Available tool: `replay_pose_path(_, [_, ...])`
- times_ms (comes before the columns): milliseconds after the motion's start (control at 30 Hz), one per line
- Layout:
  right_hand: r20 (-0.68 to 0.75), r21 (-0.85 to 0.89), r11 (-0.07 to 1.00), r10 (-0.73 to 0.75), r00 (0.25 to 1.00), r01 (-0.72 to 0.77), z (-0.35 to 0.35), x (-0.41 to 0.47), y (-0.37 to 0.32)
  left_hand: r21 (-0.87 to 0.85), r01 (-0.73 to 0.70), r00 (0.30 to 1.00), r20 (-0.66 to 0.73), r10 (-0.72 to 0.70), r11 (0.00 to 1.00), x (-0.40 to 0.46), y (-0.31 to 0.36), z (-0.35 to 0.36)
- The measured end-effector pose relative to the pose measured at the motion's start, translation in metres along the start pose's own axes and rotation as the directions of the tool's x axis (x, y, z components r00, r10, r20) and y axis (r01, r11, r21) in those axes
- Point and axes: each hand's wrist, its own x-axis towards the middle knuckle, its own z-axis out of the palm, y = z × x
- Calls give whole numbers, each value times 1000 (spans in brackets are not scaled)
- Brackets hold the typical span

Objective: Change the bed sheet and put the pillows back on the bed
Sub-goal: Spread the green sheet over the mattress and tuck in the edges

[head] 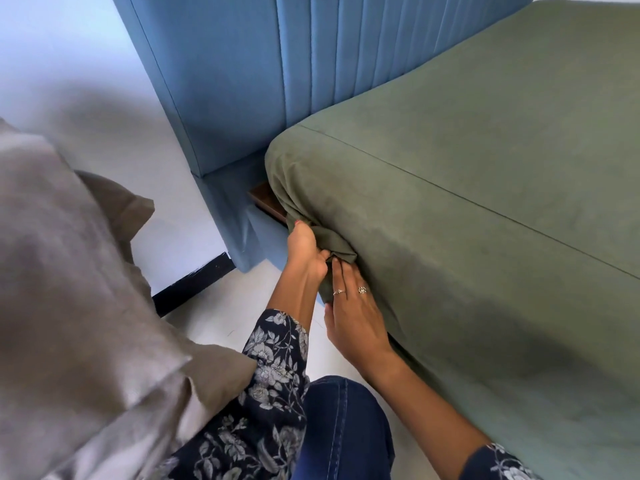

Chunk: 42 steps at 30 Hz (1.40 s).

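Bright even daylight, casting soft shadows on the white wall (69, 109), blurring the near grey cloth (62, 306), bending edges wide-angle.

One green sheet (467, 202), covering mattress, from centre out to 3 o'clock. One blue headboard (277, 81) at 12 o'clock. One wooden slat (266, 202) showing under sheet corner, just left of centre. Two hands: left hand (306, 252) and right hand (353, 310), near centre toward 6 o'clock. Two rings (362, 289) on right hand. Two floral sleeves (273, 358), 6 and 5 o'clock. One grey-brown cloth (69, 306) at 9 o'clock. One black skirting strip (194, 282) at 8 o'clock.
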Motion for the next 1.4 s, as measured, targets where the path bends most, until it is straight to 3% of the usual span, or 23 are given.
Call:
replay_pose_path(200, [-15, -74, 996, -52, 999, 51, 3, 1, 3, -52, 10, 1000, 16, -9, 999, 7, -5, 0])
replay_pose_path(367, [20, -188, 981, -35, 999, 38, 7, 8, 3, 185, 27, 995, 93, -45, 982, 0, 17, 9])
replay_pose_path(467, [16, -205, 978, -26, 1000, 29, 6, 13, 2, 228, 74, 986, 130, -106, 971, -4, 28, 7])
replay_pose_path(667, [-57, -180, 983, 14, 998, -24, 5, 20, -3, -134, 39, 988, 151, -19, 990, 6, 4, 11])
replay_pose_path(733, [-86, -177, 981, 65, 994, -80, 4, 31, -5, -190, 57, 987, 159, -26, 980, 18, 3, 13])
replay_pose_path(867, [28, -96, 971, 224, 974, -220, 2, 57, -13, -209, 122, 992, 54, -113, 970, 45, 6, 18])
replay_pose_path(933, [39, -68, 965, 256, 966, -253, 2, 68, -12, -237, 127, 991, 78, -111, 963, 44, 9, 23])
replay_pose_path(1000, [11, -49, 965, 257, 966, -256, -6, 77, -12, -175, 80, 993, 96, -64, 981, 38, 9, 26])
replay_pose_path(1067, [6, -109, 959, 263, 965, -261, -3, 79, -4, -8, -45, 999, -2, 45, 999, 29, 5, 17])
replay_pose_path(1133, [80, -37, 946, 323, 943, -321, 2, 85, 0, 138, -208, 957, -175, 231, 968, 25, 5, -2])
replay_pose_path(1200, [127, -34, 927, 374, 919, -372, 6, 90, 5, 147, -315, 918, -204, 341, 937, 31, 10, -16])
replay_pose_path(1300, [154, -13, 936, 348, 925, -351, 4, 87, 9, 30, -216, 973, -73, 218, 976, 36, 20, -11])
replay_pose_path(1400, [46, -47, 971, 236, 971, -234, 4, 79, 13, 127, -163, 985, -42, 169, 978, 32, 28, 3])
